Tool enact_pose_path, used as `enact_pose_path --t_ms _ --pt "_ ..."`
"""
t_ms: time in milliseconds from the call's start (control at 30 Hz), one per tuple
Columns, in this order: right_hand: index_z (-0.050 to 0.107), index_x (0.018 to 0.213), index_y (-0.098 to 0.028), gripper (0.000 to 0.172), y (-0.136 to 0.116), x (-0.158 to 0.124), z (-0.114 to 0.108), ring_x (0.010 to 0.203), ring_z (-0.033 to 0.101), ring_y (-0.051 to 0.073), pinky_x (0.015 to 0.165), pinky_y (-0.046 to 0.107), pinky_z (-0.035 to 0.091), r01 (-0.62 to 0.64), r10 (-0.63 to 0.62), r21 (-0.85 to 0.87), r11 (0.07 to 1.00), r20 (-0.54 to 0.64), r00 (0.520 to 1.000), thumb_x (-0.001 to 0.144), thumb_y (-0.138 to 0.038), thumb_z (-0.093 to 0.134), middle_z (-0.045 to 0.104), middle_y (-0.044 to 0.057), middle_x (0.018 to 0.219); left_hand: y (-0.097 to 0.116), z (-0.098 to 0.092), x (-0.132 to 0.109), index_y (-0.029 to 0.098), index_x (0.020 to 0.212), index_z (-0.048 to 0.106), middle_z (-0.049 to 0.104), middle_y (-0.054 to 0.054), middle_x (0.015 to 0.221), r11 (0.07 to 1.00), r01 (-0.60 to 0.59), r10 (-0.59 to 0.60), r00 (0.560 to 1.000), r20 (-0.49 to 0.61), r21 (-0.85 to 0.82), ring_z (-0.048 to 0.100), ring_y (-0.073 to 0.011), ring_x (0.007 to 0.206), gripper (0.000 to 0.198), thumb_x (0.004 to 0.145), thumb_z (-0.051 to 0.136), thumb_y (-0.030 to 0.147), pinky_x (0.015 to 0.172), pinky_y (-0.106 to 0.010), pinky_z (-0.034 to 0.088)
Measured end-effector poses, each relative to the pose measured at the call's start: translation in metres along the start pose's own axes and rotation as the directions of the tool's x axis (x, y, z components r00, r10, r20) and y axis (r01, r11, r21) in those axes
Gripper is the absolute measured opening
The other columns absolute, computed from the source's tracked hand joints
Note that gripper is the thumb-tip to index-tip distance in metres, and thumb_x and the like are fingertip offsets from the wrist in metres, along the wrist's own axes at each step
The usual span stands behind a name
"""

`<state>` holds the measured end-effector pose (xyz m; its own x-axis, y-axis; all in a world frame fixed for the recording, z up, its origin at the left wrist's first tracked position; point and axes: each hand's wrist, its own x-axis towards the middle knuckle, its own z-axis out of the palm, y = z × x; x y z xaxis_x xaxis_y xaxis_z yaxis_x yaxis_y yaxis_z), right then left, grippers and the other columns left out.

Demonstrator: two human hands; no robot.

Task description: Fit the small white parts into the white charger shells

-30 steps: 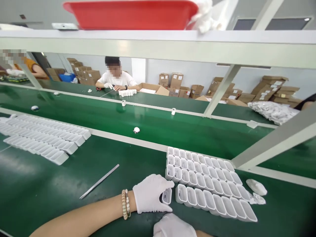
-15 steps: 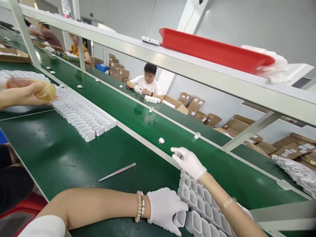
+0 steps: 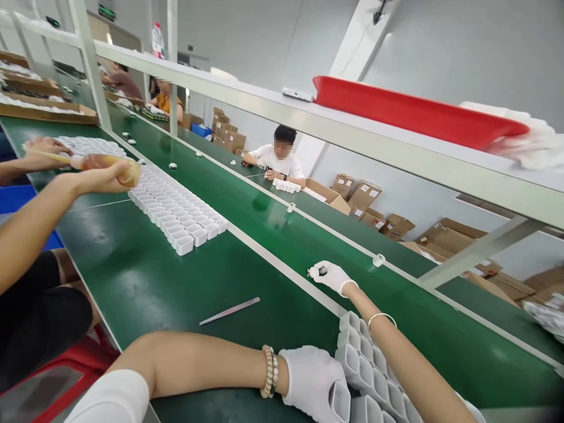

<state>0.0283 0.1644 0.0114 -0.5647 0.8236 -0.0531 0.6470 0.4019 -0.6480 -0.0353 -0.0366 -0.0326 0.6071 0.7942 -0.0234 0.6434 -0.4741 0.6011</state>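
My left hand (image 3: 311,376), in a white glove, is closed around a small white square cup (image 3: 341,402) at the near end of a block of such cups (image 3: 365,367). Out over the green conveyor belt (image 3: 282,238), my gloved right hand (image 3: 333,277) pinches a small white part with dark bits (image 3: 311,272) at its fingertips. Whether the part is lifted off the belt I cannot tell. Metal tweezers (image 3: 230,311) lie on the green table (image 3: 154,288) to the left of my hands.
Beside me on the left, a co-worker's hand (image 3: 108,179) holds a bottle of amber liquid (image 3: 94,163) over rows of white cups (image 3: 178,211). A shelf rail (image 3: 247,97) with a red tray (image 3: 414,111) crosses above the belt. Another person (image 3: 282,155) sits across.
My right hand has closed its fingers on the small part on the belt. My left hand has gripped the cup more fully. The view has shifted, and the co-worker's second hand now shows.
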Motion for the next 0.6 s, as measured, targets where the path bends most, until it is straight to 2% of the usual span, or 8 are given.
enact_pose_path --t_ms 67,133,200,267,333,400,467,600 --pt "0.064 0.107 -0.014 0.021 0.000 -0.020 -0.009 0.091 0.068 0.018 0.080 0.038 0.058 -0.021 0.020 0.066 0.998 0.019 1.000 0.094 -0.030 0.065 0.069 0.006 0.104 0.003 -0.008 -0.007 0.024 0.070 0.069 0.067 0.002 0.065 0.996 -0.001 0.001 1.000 -0.001 -0.089 0.067 -0.0208 0.063 0.035 0.060 0.083 0.054 0.051 -0.026 0.045" --pt "0.061 0.102 -0.015 0.021 -0.003 -0.054 -0.021 0.094 0.069 0.020 0.085 0.038 0.057 -0.031 0.031 0.132 0.991 0.005 1.000 0.087 -0.027 0.071 0.071 0.007 0.102 0.003 -0.016 -0.013 0.024 0.072 0.069 0.069 0.003 0.073 0.984 -0.001 0.000 1.000 -0.004 -0.178 0.068 -0.0195 0.068 0.033 0.065 0.080 0.054 0.052 -0.025 0.045" --pt "0.059 0.101 -0.019 0.028 -0.009 -0.103 -0.032 0.099 0.069 0.022 0.089 0.037 0.056 -0.029 0.034 0.189 0.982 -0.024 0.999 0.081 -0.027 0.077 0.073 0.009 0.105 0.003 -0.022 -0.016 0.024 0.078 0.069 0.071 0.002 0.085 0.977 -0.003 0.000 1.000 -0.013 -0.214 0.069 -0.0199 0.074 0.032 0.069 0.077 0.053 0.056 -0.025 0.046" --pt "0.059 0.106 -0.021 0.034 -0.017 -0.159 -0.036 0.100 0.070 0.024 0.088 0.039 0.057 -0.042 0.050 0.226 0.973 -0.027 0.998 0.080 -0.035 0.076 0.073 0.009 0.107 0.004 -0.026 -0.018 0.023 0.085 0.068 0.071 0.000 0.092 0.975 -0.004 -0.003 1.000 -0.029 -0.221 0.069 -0.0207 0.079 0.032 0.071 0.076 0.050 0.059 -0.025 0.046" --pt "0.060 0.110 -0.022 0.037 -0.023 -0.212 -0.033 0.092 0.071 0.023 0.087 0.041 0.058 -0.100 0.112 0.209 0.973 -0.048 0.993 0.081 -0.039 0.075 0.074 0.007 0.098 0.005 -0.027 -0.020 0.022 0.086 0.067 0.070 0.000 0.089 0.976 0.007 -0.015 0.999 -0.036 -0.219 0.067 -0.0200 0.078 0.028 0.073 0.074 0.045 0.060 -0.025 0.044" --pt "0.061 0.110 -0.022 0.037 -0.027 -0.249 -0.024 0.087 0.071 0.023 0.085 0.042 0.059 -0.175 0.188 0.190 0.966 -0.054 0.981 0.082 -0.042 0.073 0.074 0.005 0.091 0.008 -0.028 -0.021 0.021 0.086 0.066 0.069 0.000 0.087 0.976 0.017 -0.028 0.998 -0.048 -0.218 0.066 -0.0192 0.077 0.025 0.073 0.073 0.042 0.061 -0.026 0.043" --pt "0.060 0.110 -0.022 0.036 -0.026 -0.267 -0.013 0.083 0.071 0.023 0.082 0.042 0.060 -0.225 0.237 0.187 0.956 -0.047 0.970 0.083 -0.042 0.071 0.074 0.005 0.090 0.009 -0.029 -0.022 0.021 0.085 0.065 0.068 -0.001 0.088 0.978 0.003 -0.017 0.998 -0.068 -0.211 0.064 -0.0191 0.077 0.023 0.074 0.072 0.040 0.063 -0.027 0.043" --pt "0.060 0.113 -0.022 0.037 -0.021 -0.270 -0.001 0.088 0.072 0.024 0.081 0.042 0.061 -0.232 0.247 0.204 0.951 -0.051 0.968 0.082 -0.042 0.069 0.075 0.007 0.101 0.012 -0.033 -0.022 0.019 0.078 0.064 0.067 -0.001 0.082 0.985 -0.069 0.055 0.994 -0.090 -0.157 0.062 -0.0180 0.075 0.018 0.077 0.071 0.036 0.066 -0.028 0.042"
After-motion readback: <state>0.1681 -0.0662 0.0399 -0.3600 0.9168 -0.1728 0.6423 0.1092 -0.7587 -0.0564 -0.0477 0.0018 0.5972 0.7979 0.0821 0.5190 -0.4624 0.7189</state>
